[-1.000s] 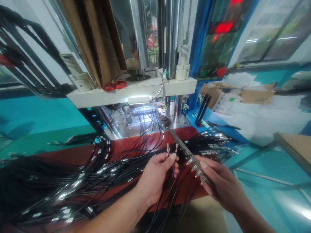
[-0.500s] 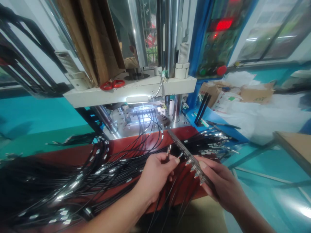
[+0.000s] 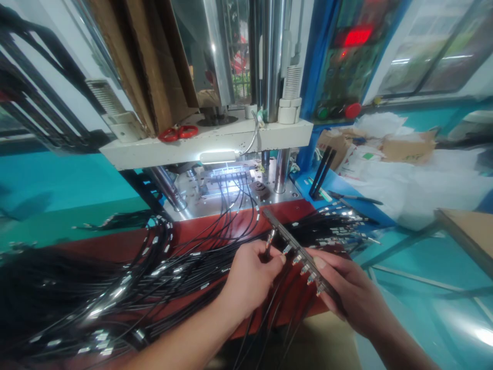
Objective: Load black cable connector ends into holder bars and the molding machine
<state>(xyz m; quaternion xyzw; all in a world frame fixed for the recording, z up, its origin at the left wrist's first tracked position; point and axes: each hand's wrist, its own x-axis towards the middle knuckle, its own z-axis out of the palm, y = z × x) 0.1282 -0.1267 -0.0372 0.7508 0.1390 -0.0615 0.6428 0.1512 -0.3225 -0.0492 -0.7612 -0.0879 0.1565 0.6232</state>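
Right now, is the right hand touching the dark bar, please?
Touching: the head view shows the right hand gripping the dark bar, thumb against its side.

Dark-framed window point(image 3: 437, 54) at upper right, teal-painted lower wall point(image 3: 427, 119) beneath. Blurred greenery point(image 3: 242, 81) at centre back. Glossy teal floor point(image 3: 439, 329), bright glare point(image 3: 484, 336) at lower right. Red-brown worktable point(image 3: 200, 227) across middle, brown-topped table point(image 3: 472, 231) at right edge. White tube lamp point(image 3: 219, 156), lit, beyond worktable.
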